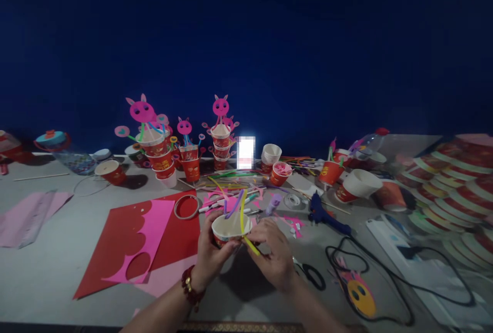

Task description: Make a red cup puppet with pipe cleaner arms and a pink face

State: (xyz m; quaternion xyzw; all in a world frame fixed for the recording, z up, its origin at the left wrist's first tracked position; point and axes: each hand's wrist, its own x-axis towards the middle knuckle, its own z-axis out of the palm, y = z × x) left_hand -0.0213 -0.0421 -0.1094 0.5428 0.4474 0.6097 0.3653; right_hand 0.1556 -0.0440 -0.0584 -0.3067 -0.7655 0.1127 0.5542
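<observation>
A paper cup, white inside and red outside, is gripped round its left side by my left hand. Purple and yellow pipe cleaners stand up out of it. The yellow pipe cleaner also sticks out through the cup's right side, where the fingers of my right hand are closed on it. A beaded bracelet sits on my left wrist. Black-handled scissors lie just right of my right hand, partly hidden by it.
Red and pink card sheets lie left, with a tape roll. Cup figures with pink heads stand behind. A blue glue gun and its black cord lie right, near a yellow face cutout and stacked paper bowls.
</observation>
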